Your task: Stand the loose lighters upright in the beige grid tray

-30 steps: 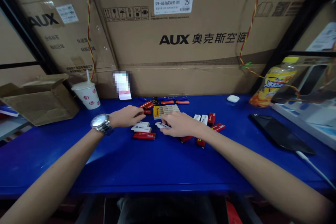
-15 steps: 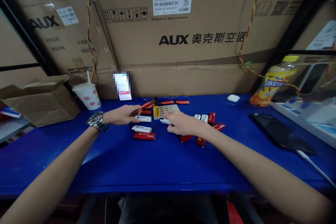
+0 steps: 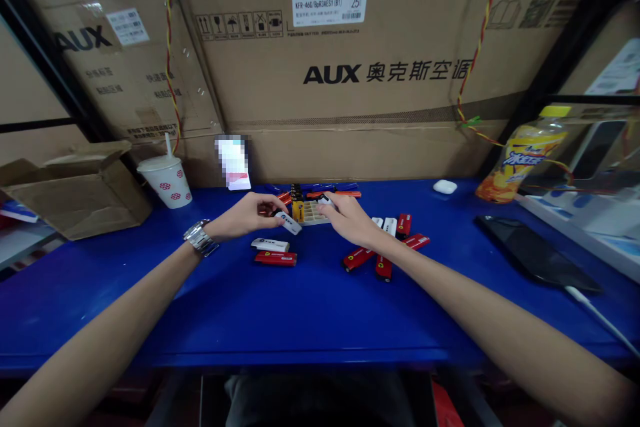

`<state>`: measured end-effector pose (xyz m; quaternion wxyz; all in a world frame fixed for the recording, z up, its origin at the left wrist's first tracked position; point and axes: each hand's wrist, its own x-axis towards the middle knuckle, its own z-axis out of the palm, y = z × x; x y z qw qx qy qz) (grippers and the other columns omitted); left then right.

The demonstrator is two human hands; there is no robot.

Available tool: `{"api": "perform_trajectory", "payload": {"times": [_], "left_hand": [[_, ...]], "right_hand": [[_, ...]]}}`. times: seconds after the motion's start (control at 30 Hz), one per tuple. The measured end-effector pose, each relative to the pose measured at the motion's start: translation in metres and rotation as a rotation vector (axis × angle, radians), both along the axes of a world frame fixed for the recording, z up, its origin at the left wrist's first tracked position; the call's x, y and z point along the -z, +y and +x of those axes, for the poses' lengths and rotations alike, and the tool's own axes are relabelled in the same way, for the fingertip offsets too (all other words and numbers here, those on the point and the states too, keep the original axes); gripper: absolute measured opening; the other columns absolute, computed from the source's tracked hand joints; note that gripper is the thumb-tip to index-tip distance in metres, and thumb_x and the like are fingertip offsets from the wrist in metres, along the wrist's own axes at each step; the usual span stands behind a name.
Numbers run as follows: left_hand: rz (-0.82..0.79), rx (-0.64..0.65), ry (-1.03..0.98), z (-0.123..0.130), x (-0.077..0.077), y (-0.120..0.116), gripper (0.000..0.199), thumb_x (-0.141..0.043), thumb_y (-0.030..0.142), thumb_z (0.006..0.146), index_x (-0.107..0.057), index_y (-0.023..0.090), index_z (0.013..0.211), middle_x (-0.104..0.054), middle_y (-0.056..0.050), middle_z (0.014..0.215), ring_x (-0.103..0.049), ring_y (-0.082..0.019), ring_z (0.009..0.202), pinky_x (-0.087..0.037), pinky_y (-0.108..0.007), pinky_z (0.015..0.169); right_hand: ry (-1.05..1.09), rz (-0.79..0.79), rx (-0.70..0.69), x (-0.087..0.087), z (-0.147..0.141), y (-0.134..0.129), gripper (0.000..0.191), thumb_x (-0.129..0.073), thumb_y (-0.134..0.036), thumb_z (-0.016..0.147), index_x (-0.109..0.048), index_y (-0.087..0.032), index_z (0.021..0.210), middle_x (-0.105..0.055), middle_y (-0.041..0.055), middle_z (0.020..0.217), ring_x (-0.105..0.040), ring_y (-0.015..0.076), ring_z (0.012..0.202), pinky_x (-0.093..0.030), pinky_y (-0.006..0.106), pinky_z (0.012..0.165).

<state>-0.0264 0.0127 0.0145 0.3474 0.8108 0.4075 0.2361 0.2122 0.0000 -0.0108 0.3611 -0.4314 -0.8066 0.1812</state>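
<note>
My left hand [image 3: 261,213] is closed on a white lighter [image 3: 290,223], tilted with its dark end toward my fingers. My right hand [image 3: 345,215] pinches another white lighter [image 3: 326,201] over the pale compartment tray [image 3: 314,216]; its lower part is hidden by my fingers. Yellow lighters [image 3: 298,209] with black tops stand in a row at the tray's left end. Below my left hand lie a white lighter [image 3: 271,245] and a red lighter [image 3: 276,258], side by side. Several red lighters [image 3: 358,258] and two white lighters [image 3: 389,226] lie loose around my right wrist.
Orange lighters [image 3: 347,193] and blue lighters [image 3: 345,185] lie behind the tray. A white paper cup [image 3: 167,180] and open carton [image 3: 83,187] stand left. At right are a drink bottle [image 3: 523,157], a white earbud case [image 3: 445,187] and a phone [image 3: 535,250] on a cable.
My left hand has lifted the white lighter from the table and moved right toward the tray. My right hand has raised its white lighter from in front of the tray to above it.
</note>
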Motion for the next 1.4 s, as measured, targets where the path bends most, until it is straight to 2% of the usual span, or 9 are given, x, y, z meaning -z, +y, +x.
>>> {"api": "perform_trajectory", "payload": {"times": [0.13, 0.27, 0.37, 0.47, 0.63, 0.77, 1.0, 1.17, 1.4], "left_hand": [[-0.036, 0.039, 0.007, 0.008, 0.009, -0.001, 0.029, -0.069, 0.036, 0.073, -0.068, 0.014, 0.092, -0.066, -0.004, 0.077, -0.057, -0.013, 0.065, -0.045, -0.026, 0.06], [0.058, 0.054, 0.012, 0.01, 0.01, -0.002, 0.026, -0.067, 0.038, 0.075, -0.07, 0.015, 0.088, -0.064, -0.005, 0.082, -0.054, -0.012, 0.066, -0.043, -0.025, 0.058], [0.078, 0.017, -0.1, 0.011, 0.008, -0.004, 0.024, -0.068, 0.038, 0.075, -0.068, 0.014, 0.081, -0.064, -0.006, 0.092, -0.058, -0.015, 0.079, -0.047, -0.027, 0.068], [-0.104, -0.016, -0.339, 0.015, 0.008, -0.008, 0.024, -0.068, 0.036, 0.077, -0.061, 0.014, 0.083, -0.066, -0.007, 0.094, -0.062, -0.017, 0.088, -0.049, -0.033, 0.081], [-0.394, -0.066, -0.661, 0.024, 0.01, -0.013, 0.026, -0.059, 0.04, 0.085, -0.046, 0.017, 0.086, -0.068, -0.007, 0.09, -0.068, -0.017, 0.074, -0.054, -0.039, 0.076], [-0.466, -0.105, -0.77, 0.03, 0.01, -0.016, 0.028, -0.049, 0.047, 0.09, -0.039, 0.022, 0.087, -0.061, 0.002, 0.067, -0.058, -0.01, 0.052, -0.053, -0.029, 0.059], [-0.44, -0.267, -0.729, 0.034, 0.007, -0.02, 0.037, -0.05, 0.053, 0.088, -0.035, 0.022, 0.073, -0.035, 0.01, 0.044, -0.024, -0.003, 0.032, -0.023, -0.017, 0.033], [-0.352, -0.361, -0.669, 0.033, 0.008, -0.02, 0.032, -0.057, 0.04, 0.083, -0.035, 0.022, 0.07, -0.03, 0.012, 0.038, -0.021, -0.002, 0.029, -0.016, -0.016, 0.031], [-0.308, -0.323, -0.626, 0.035, 0.011, -0.023, 0.028, -0.061, 0.036, 0.081, -0.038, 0.022, 0.073, -0.028, 0.013, 0.039, -0.02, -0.001, 0.029, -0.016, -0.014, 0.031]], "right_hand": [[0.159, -0.123, 0.023, 0.004, -0.001, 0.004, 0.032, -0.042, -0.041, 0.088, -0.043, -0.019, 0.065, -0.043, -0.0037, 0.056, -0.039, 0.0105, 0.053, -0.027, 0.026, 0.052], [0.351, -0.282, -0.024, 0.001, -0.004, 0.003, 0.038, -0.046, -0.044, 0.085, -0.038, -0.02, 0.057, -0.029, -0.0074, 0.047, -0.027, 0.0075, 0.043, -0.022, 0.023, 0.044], [0.487, -0.429, -0.05, -0.002, -0.005, 0.0, 0.044, -0.042, -0.05, 0.087, -0.038, -0.02, 0.054, -0.026, -0.0083, 0.042, -0.022, 0.006, 0.037, -0.018, 0.022, 0.039], [0.57, -0.509, -0.001, -0.004, -0.005, -0.001, 0.05, -0.043, -0.056, 0.085, -0.037, -0.02, 0.05, -0.024, -0.0085, 0.039, -0.018, 0.0049, 0.034, -0.014, 0.022, 0.036], [0.616, -0.486, 0.079, -0.006, -0.006, -0.002, 0.057, -0.051, -0.059, 0.08, -0.029, -0.022, 0.044, -0.025, -0.0071, 0.036, -0.019, 0.004, 0.033, -0.012, 0.023, 0.034], [0.635, -0.502, 0.121, -0.004, -0.007, -0.002, 0.054, -0.051, -0.053, 0.082, -0.027, -0.023, 0.045, -0.024, -0.0073, 0.036, -0.018, 0.0037, 0.033, -0.012, 0.023, 0.033], [0.695, -0.441, 0.172, -0.002, -0.011, -0.001, 0.043, -0.054, -0.037, 0.078, -0.023, -0.024, 0.052, -0.02, -0.0099, 0.043, -0.015, 0.0035, 0.037, -0.017, 0.02, 0.033], [0.666, -0.374, 0.196, -0.003, -0.012, -0.003, 0.038, -0.055, -0.031, 0.073, -0.025, -0.024, 0.052, -0.019, -0.0098, 0.045, -0.015, 0.0037, 0.04, -0.02, 0.02, 0.032], [0.667, -0.294, 0.187, 0.002, -0.013, -0.001, 0.031, -0.054, -0.026, 0.065, -0.028, -0.024, 0.047, -0.023, -0.0083, 0.041, -0.021, 0.0044, 0.036, -0.021, 0.021, 0.03]]}}
